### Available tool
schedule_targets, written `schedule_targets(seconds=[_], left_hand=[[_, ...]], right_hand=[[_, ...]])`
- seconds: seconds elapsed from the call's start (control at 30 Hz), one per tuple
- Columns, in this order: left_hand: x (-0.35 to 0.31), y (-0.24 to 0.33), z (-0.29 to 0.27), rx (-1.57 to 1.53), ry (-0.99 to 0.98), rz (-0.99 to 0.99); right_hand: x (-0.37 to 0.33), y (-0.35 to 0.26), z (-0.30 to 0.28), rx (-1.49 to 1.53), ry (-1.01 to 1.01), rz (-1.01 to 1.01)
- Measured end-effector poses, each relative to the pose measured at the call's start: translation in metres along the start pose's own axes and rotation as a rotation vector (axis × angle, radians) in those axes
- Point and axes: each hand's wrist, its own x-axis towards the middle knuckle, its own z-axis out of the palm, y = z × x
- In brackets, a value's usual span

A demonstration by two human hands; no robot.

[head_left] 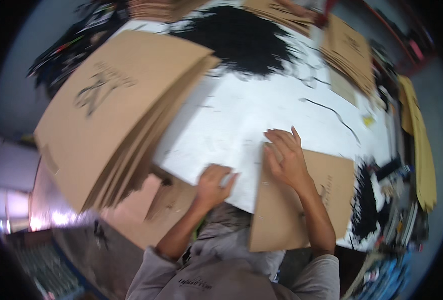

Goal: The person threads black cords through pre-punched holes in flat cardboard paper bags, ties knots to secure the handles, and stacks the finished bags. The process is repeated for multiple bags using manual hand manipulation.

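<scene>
My right hand (287, 159) is over the upper left corner of a flat brown paper bag (339, 182), thumb and fingers spread. Whether its fingertips touch the bag or the tabletop I cannot tell. The bag lies at the table's near edge, under my right forearm, with dark print on its face. My left hand (214, 186) hovers by the near table edge, slightly blurred, fingers curled and thumb held apart, with nothing visible in it. Left of it rises a thick stack of brown paper bags (116, 105), with its open layers fanned toward the table.
A heap of black cords (236, 40) covers the white table's far side. One loose cord (331, 111) lies to the right, and more black cords (364, 202) lie at the right edge. Another bag stack (349, 50) sits far right. A co-worker's hand (296, 9) shows at the back.
</scene>
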Motion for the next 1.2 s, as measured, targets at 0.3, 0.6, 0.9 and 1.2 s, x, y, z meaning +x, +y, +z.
schedule_targets(seconds=[0.3,0.6,0.9,1.2], left_hand=[[0.01,0.017,-0.006,0.053,-0.158,-0.117],[-0.007,0.067,0.03,-0.184,-0.43,-0.544],[-0.001,0.084,0.043,-0.164,-0.422,-0.537],[-0.005,0.074,0.047,-0.465,-0.411,-0.681]], right_hand=[[-0.264,0.162,-0.13,-0.455,0.437,0.765],[-0.296,0.179,-0.137,-0.45,0.572,0.86],[-0.231,0.315,-0.14,-0.408,0.468,0.875],[-0.158,0.226,-0.102,0.255,0.591,0.672]])
